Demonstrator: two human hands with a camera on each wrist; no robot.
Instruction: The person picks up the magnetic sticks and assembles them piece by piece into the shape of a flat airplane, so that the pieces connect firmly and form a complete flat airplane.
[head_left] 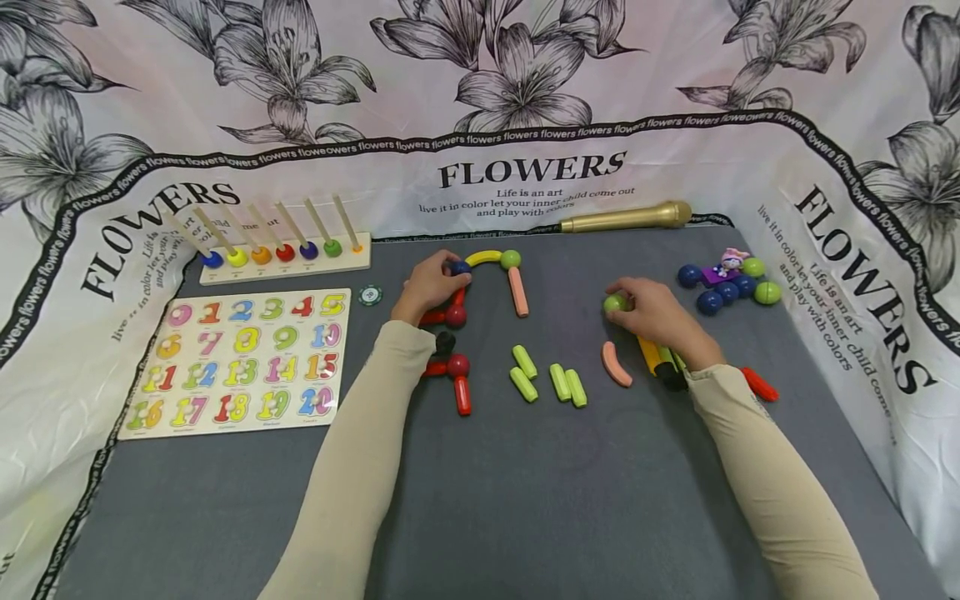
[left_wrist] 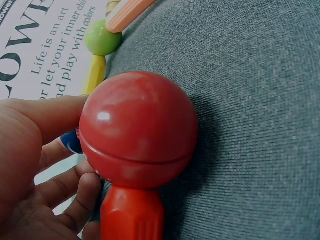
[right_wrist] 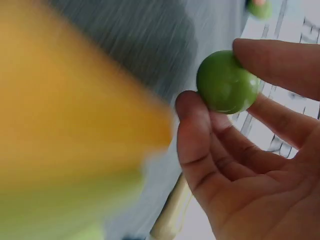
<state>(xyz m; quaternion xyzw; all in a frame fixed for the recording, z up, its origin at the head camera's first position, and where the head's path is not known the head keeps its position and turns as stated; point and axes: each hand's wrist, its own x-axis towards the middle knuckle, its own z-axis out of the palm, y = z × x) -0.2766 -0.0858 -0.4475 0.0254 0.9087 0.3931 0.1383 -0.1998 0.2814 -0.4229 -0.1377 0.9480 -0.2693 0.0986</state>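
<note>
My left hand (head_left: 426,287) grips a blue ball (head_left: 459,267) at a corner of a joined chain of toy pieces. From that ball a yellow curved rod (head_left: 483,257) runs to a green ball (head_left: 511,259) with a straight pink rod (head_left: 517,292) below it. Red rods meet at a red ball (head_left: 455,315) on its near side, which looms large in the left wrist view. Between thumb and fingers, my right hand (head_left: 656,312) pinches a loose green ball (right_wrist: 227,82). Beneath the right wrist lie yellow and green rods (head_left: 651,357), partly hidden.
Several short light-green rods (head_left: 524,362) and a curved pink rod (head_left: 617,364) lie mid-table. Another red ball with rods (head_left: 458,365) sits nearer me. Left are a number board (head_left: 236,362) and peg stand (head_left: 285,265); blue and green balls (head_left: 708,302) are right, a gold microphone (head_left: 626,218) behind.
</note>
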